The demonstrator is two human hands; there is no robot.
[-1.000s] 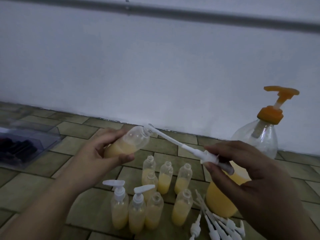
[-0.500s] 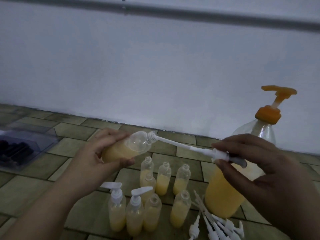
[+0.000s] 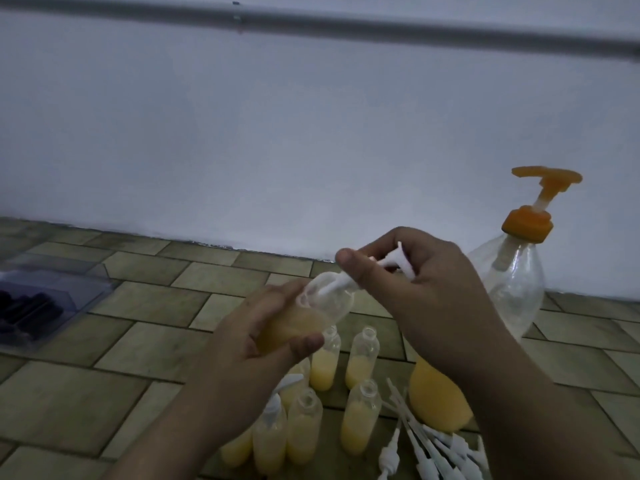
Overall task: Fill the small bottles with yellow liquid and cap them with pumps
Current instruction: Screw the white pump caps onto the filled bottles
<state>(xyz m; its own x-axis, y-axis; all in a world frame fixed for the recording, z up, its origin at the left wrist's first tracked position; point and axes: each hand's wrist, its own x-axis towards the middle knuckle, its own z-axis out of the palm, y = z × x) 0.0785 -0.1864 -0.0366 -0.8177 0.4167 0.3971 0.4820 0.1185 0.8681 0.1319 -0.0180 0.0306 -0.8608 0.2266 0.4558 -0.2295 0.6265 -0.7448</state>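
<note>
Between the two hands, held above the tiled floor, a small bottle [image 3: 311,318] lies tilted, its neck pointing up and to the right, yellow liquid pooled in its lower end. The left hand [image 3: 256,344] wraps round the bottle's body, thumb across the front. The right hand [image 3: 419,292] pinches a white pump [image 3: 388,263] by its head, and the pump's tube is already inside the neck. The step in hand looks like capping: the pump collar is at the bottle mouth but does not seem seated yet. The next move likely calls for pushing the collar down square on the neck and twisting it tight while the left hand keeps the bottle from turning. Below, several filled bottles [image 3: 360,355] stand uncapped beside capped bottles [image 3: 272,434]. Loose pumps [image 3: 433,452] lie just right of them, near the big dispenser jug [image 3: 509,292].
</note>
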